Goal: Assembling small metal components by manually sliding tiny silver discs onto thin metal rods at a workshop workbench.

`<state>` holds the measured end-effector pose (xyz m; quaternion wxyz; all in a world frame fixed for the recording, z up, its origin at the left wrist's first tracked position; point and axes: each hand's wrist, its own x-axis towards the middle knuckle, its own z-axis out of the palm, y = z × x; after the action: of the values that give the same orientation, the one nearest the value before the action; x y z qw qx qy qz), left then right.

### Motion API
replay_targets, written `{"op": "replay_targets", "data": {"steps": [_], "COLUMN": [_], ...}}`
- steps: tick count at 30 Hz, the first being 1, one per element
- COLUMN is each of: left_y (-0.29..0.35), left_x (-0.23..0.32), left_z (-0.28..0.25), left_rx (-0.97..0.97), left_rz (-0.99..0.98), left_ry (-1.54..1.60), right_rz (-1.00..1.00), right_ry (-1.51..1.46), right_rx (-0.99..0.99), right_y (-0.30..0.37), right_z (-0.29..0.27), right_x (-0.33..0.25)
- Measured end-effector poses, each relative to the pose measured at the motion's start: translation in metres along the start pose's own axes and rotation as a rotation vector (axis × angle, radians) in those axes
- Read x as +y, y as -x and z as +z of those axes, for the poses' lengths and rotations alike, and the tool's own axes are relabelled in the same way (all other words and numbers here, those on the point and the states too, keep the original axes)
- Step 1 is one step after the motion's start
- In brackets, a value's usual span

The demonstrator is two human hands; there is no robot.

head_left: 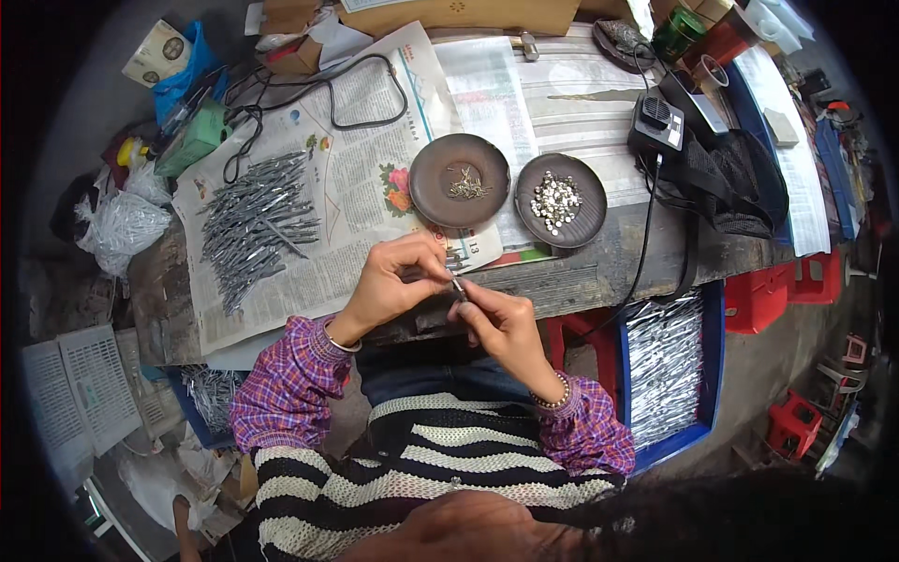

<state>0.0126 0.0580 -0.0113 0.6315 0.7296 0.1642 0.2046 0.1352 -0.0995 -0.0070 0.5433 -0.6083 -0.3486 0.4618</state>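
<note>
Fingertips of left hand point(391, 281) and right hand point(496, 317) pinched together on small metal pin point(458, 286), held just below newspaper point(356, 201) edge. Two brown dishes point(459, 180) above on newspaper. Grey rod pile point(253, 225) at newspaper left.

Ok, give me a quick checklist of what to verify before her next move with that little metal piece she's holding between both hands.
1. Small metal piece pinched between both hands: ok, left hand and right hand both meet on it.
2. Exact fit of the piece at the fingertips: cannot tell, too small.
3. Left dish stocked: ok, a few thin bits lie in it.
4. Right dish stocked: ok, a cluster of small shiny parts.
5. Pile of grey metal sticks on the newspaper: ok, plenty, beside the left hand.
6. Blue tray of sticks by the right arm: ok, well filled.
</note>
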Motion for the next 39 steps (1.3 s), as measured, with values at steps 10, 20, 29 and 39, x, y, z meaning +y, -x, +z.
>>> {"op": "replay_targets", "data": {"steps": [10,20,29,39], "left_y": [0.002,0.0,0.005,0.011], "left_x": [-0.002,-0.003,0.005,0.006], "left_z": [-0.003,-0.005,-0.008,-0.01], "left_rx": [-0.05,-0.13,-0.023,0.02], "left_rz": [-0.259,-0.302,-0.32,-0.476], "left_ry": [0.32,0.256,0.597,0.715], "right_rz": [-0.358,-0.257,-0.534,-0.449], "right_ry": [0.305,0.151,0.8,1.045], "right_rx": [0.048,0.038,0.443,0.422], "right_y": [-0.007,-0.004,-0.027,-0.067], "right_z": [-0.007,-0.004,-0.075,-0.089], "right_x": [0.004,0.008,-0.011,-0.01]}}
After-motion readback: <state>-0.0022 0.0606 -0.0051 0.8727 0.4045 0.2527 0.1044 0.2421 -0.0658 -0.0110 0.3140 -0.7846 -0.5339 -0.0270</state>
